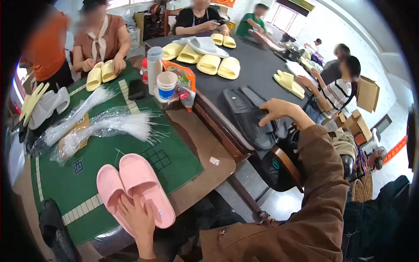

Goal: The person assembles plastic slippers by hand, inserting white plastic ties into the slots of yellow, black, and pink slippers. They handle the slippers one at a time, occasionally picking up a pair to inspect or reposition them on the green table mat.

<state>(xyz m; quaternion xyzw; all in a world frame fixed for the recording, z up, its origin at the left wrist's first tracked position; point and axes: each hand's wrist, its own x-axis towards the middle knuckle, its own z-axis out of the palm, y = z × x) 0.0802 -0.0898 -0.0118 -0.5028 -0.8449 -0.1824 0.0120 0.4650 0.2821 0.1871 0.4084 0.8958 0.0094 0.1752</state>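
Observation:
A pair of pink slippers [139, 169] lies side by side on the green mat [183, 168] in front of me. My left hand [139, 216] rests on the pair, its fingers stretched flat over the heel ends and not wrapped round either slipper. Further right, a pair of black slippers [246, 111] with ribbed straps lies on the edge of the dark table. Over them is my right hand [279, 110], thumb and fingers apart and curved. Whether its fingertips touch the strap I cannot tell. A thin clear plastic tie sticks up by the pink toes.
Bundles of white plastic ties [126, 124] in clear bags lie beyond the pink pair. A grey flask [154, 70] and a paper cup [166, 84] stand at the mat's far edge. Yellow slippers [218, 65] lie on the dark table [257, 65]. Several people sit or stand around.

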